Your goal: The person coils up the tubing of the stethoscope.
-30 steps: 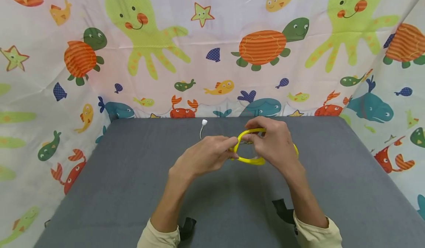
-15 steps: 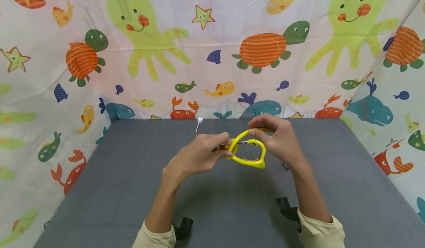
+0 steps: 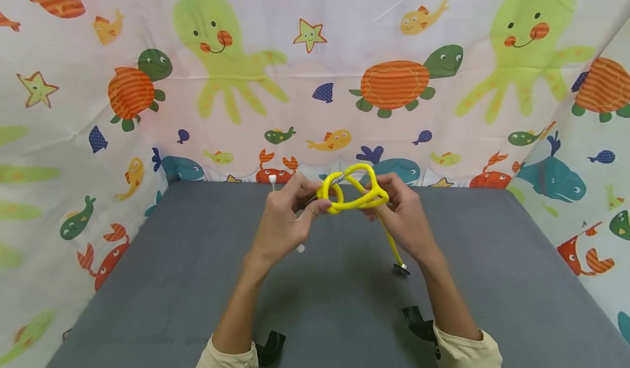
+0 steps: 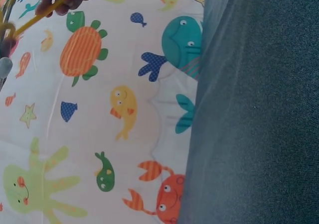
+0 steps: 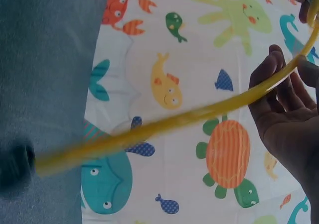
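Both hands hold a yellow stethoscope [image 3: 376, 196] up in front of the body, its tubing looped and crossed between them. My left hand [image 3: 280, 217] pinches the left loop where the metal ear tubes come out, thumb in front. White ear tips [image 3: 273, 179] stick out above and below that hand; one ear tip [image 4: 5, 67] shows at the left wrist view's edge. My right hand [image 3: 408, 217] grips the tubing at the right end of the loops. From it the free tube [image 5: 189, 115] hangs down to the dark chest piece [image 3: 401, 269], blurred in the right wrist view.
A grey cloth-covered table [image 3: 172, 280] lies below the hands. Behind it and at both sides hangs a white curtain [image 3: 290, 100] printed with sea animals. Black straps [image 3: 420, 324] stick out by the cream sleeves [image 3: 467, 351].
The tubing has turned and now shows two crossed loops. My right hand has shifted to the loops' right end, and the chest piece now dangles in sight below it.
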`<state>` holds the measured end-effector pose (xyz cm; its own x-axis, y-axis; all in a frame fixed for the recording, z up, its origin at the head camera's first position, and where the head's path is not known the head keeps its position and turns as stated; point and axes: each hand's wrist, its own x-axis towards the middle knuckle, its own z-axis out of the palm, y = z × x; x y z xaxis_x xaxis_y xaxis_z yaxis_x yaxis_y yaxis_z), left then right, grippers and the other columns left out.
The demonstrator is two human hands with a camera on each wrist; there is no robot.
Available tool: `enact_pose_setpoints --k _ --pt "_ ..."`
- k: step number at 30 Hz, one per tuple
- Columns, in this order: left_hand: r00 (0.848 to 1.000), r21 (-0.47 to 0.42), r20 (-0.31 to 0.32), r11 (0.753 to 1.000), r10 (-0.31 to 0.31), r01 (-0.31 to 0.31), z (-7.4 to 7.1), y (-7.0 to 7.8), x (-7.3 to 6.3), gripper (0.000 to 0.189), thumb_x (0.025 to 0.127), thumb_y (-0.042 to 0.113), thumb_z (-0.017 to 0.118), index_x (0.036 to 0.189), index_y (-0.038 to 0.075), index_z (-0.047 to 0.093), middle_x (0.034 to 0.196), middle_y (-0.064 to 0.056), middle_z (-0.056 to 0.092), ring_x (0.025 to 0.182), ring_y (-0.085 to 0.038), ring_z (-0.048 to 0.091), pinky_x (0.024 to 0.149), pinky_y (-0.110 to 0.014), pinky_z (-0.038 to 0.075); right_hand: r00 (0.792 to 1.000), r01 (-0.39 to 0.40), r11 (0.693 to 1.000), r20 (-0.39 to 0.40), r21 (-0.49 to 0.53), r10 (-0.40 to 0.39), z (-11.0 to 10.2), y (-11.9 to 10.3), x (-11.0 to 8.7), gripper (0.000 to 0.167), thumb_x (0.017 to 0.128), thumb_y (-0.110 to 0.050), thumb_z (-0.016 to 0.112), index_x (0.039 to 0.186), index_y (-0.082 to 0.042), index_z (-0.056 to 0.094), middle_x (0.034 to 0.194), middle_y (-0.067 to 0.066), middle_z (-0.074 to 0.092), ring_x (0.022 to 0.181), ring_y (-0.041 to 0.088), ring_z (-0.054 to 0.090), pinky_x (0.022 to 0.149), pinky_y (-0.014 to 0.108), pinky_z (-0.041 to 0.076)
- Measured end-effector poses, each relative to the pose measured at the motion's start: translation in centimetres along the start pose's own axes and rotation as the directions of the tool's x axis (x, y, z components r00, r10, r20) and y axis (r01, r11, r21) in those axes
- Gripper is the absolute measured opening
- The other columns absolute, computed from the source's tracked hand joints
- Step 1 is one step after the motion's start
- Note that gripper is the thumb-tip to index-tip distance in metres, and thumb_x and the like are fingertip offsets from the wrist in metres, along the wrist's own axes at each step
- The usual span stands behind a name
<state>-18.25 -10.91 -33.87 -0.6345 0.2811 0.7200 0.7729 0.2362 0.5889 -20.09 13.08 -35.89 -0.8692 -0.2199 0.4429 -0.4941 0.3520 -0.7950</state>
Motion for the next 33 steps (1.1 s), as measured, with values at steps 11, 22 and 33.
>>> enact_pose_setpoints --k 11,22,33 --pt "0.955 0.013 -0.283 0.996 -0.083 0.090 0.6 0.0 -0.1 0.031 0.089 0.001 0.078 0.109 -0.008 0.057 0.099 -0.024 0.079 0.074 -0.029 0.077 0.072 -0.018 0.062 0.990 0.091 0.995 0.102 0.043 -0.095 1.7 -1.8 -0.8 0.015 0.099 -0.005 0.070 0.113 -0.003 0.066 0.088 0.010 0.074 0.073 0.010 0.068 0.069 0.023 0.062" --pt "0.930 0.289 -0.368 0.953 0.018 0.096 1.3 -0.3 -0.1 0.030 0.090 0.014 0.081 0.104 -0.004 0.060 0.090 -0.015 0.080 0.066 -0.020 0.073 0.058 -0.016 0.052 0.981 0.094 0.995 0.173 -0.042 -0.086 2.8 -2.8 -1.0 0.030 0.095 -0.010 0.077 0.121 -0.002 0.066 0.104 0.012 0.078 0.089 0.018 0.075 0.078 0.029 0.066" --pt "0.902 0.518 -0.398 0.853 0.168 0.069 2.2 -0.6 -0.2 0.031 0.088 0.012 0.081 0.102 -0.006 0.060 0.083 -0.017 0.070 0.068 -0.026 0.069 0.064 -0.036 0.063 0.956 -0.014 1.000 0.293 -0.011 0.017 2.8 -3.2 -1.0 0.036 0.097 -0.009 0.074 0.128 0.002 0.061 0.093 0.012 0.076 0.065 0.010 0.066 0.063 0.030 0.063"
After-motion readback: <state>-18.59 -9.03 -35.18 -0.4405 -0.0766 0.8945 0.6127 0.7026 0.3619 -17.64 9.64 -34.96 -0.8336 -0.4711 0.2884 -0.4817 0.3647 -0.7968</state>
